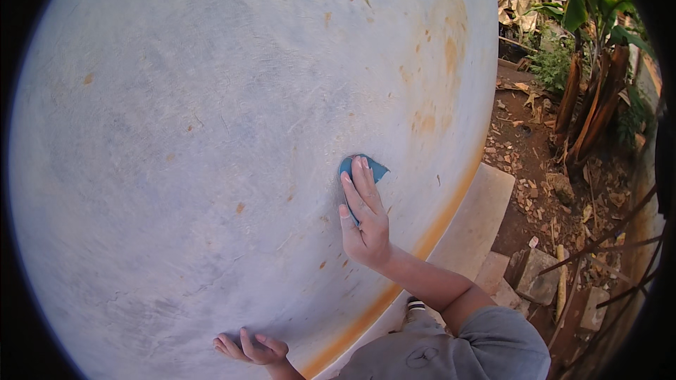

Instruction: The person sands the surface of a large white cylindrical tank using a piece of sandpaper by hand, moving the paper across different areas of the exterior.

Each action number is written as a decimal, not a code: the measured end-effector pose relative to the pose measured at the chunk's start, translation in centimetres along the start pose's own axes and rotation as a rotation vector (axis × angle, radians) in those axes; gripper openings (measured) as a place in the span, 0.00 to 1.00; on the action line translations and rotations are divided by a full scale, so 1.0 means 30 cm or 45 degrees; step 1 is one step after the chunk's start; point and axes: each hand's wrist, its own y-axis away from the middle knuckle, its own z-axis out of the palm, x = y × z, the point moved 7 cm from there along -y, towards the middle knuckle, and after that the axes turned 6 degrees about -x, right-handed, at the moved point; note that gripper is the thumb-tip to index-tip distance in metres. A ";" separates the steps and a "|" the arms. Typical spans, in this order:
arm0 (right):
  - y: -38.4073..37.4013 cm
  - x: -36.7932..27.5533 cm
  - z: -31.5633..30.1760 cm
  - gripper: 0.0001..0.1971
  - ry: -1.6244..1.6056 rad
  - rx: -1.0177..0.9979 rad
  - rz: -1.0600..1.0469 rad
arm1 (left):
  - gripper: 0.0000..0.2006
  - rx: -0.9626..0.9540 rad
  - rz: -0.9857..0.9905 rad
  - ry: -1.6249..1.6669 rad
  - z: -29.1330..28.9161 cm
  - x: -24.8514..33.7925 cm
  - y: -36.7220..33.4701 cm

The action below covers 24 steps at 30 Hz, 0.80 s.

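A wide whitish wall (169,190) with orange-brown stains and specks fills most of the view. Against it, my right hand (369,233) holds a piece of blue sandpaper (378,170) under its outstretched fingers. Part of the sheet is hidden beneath the hand, and a pointed corner sticks out past the fingertips on the right. Pale dust coats those fingers. Low in the view, my left hand (255,349) is beside the wall with its fingers apart and loosely bent, holding nothing. Whether it touches the wall I cannot tell.
An orange-brown band (415,257) runs along the wall's base, beside a pale slab (470,222). On the right are reddish soil, broken blocks (539,276), thin dark rods (623,229) and a banana plant (591,63) with dry brown stalks.
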 end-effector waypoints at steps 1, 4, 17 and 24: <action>0.023 -0.037 0.003 0.29 -0.034 0.040 -0.065 | 0.22 -0.015 0.003 -0.021 0.003 0.003 0.000; 0.134 -0.127 0.063 0.28 -0.033 -0.021 -0.012 | 0.22 -0.006 -0.004 -0.044 0.002 0.005 0.006; 0.121 -0.024 0.038 0.26 -0.045 0.024 0.082 | 0.25 -0.010 -0.027 -0.015 0.003 0.020 -0.022; 0.187 -0.017 0.053 0.27 0.049 -0.068 -0.079 | 0.25 0.023 -0.140 0.037 0.003 0.022 -0.026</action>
